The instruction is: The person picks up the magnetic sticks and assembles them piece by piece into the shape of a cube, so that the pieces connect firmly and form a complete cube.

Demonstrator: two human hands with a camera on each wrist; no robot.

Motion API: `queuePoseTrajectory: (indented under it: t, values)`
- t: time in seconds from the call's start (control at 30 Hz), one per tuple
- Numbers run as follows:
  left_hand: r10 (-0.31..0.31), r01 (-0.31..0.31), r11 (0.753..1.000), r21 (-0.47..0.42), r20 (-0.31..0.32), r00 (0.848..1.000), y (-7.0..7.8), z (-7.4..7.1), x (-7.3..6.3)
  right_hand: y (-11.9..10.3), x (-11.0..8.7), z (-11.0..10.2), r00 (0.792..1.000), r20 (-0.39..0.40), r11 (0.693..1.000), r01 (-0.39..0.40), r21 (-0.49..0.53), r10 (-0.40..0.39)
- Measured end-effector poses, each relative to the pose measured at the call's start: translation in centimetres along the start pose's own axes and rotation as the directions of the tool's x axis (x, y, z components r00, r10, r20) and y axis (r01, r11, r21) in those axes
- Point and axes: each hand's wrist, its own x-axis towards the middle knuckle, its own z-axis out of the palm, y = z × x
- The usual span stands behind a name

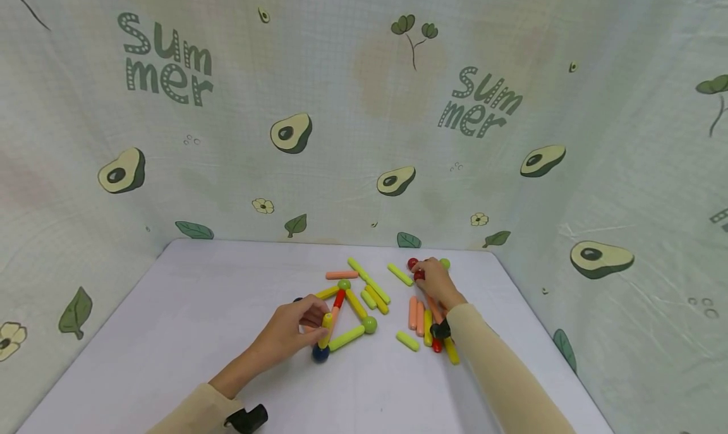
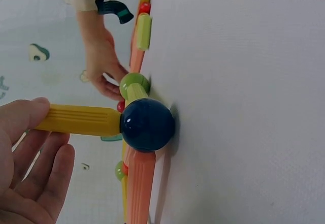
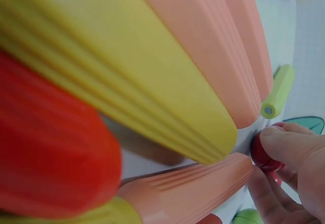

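My left hand (image 1: pixel 290 330) pinches a yellow magnetic rod (image 2: pixel 89 120) near its upper end. The rod's other end meets a dark blue ball (image 2: pixel 148 125) at a corner of a flat frame on the table. From that ball run a lime rod (image 1: pixel 347 338) to a green ball (image 1: pixel 370 324) and a salmon rod (image 2: pixel 140 183). Farther back, a second green ball (image 1: pixel 344 284) joins yellow and red rods. At the back right, my right hand (image 1: pixel 438 282) pinches a dark red ball (image 3: pixel 260 150) between thumb and fingers.
Loose lime rods (image 1: pixel 370 281) and a salmon rod (image 1: pixel 342 275) lie behind the frame. A cluster of salmon rods (image 1: pixel 412 313), yellow rods (image 1: pixel 428 328) and a red piece (image 1: pixel 436 345) lies by my right forearm. Another green ball (image 1: pixel 445 264) and red ball (image 1: pixel 412 263) are near my right hand.
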Motion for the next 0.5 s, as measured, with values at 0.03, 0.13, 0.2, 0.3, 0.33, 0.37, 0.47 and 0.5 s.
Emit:
queuePoseTrajectory:
  t: [0.03, 0.13, 0.2, 0.3, 0.33, 0.37, 0.47, 0.5]
  values:
    - [-0.002, 0.002, 1.0, 0.004, 0.0, 1.0, 0.0, 0.0, 0.0, 0.0, 0.0, 0.0, 1.0, 0.001, 1.0, -0.009, 0.006, 0.009]
    - [-0.004, 0.004, 1.0, 0.005, -0.003, 1.0, 0.1, 0.0, 0.0, 0.2, -0.2, -0.1, 1.0, 0.01, 0.999, -0.028, 0.022, 0.028]
    - [-0.002, 0.002, 1.0, 0.002, -0.003, 1.0, 0.1, 0.0, 0.0, 0.3, -0.3, -0.2, 1.0, 0.011, 0.999, -0.027, 0.031, 0.027]
    - [0.004, -0.004, 1.0, -0.009, -0.003, 1.0, 0.1, 0.0, -0.1, 0.5, -0.6, -0.5, 1.0, 0.013, 0.998, -0.021, 0.065, 0.021]
    - [0.007, -0.007, 1.0, -0.012, -0.003, 1.0, 0.0, 0.0, -0.1, 0.5, -0.7, -0.6, 1.0, 0.009, 0.997, -0.011, 0.073, 0.01]
    - [0.011, -0.011, 1.0, -0.015, -0.005, 1.0, 0.0, 0.0, -0.1, 0.4, -0.8, -0.8, 1.0, 0.009, 0.997, -0.004, 0.083, 0.003]
    - [0.02, -0.021, 0.999, -0.026, -0.01, 1.0, 0.0, 0.0, -0.1, -0.5, -1.2, -1.4, 0.999, -0.015, 0.993, 0.045, 0.106, -0.044]
    - [0.02, -0.02, 0.999, -0.027, -0.01, 1.0, 0.0, 0.0, -0.1, -1.0, -1.4, -1.6, 0.997, -0.028, 0.991, 0.074, 0.11, -0.071]
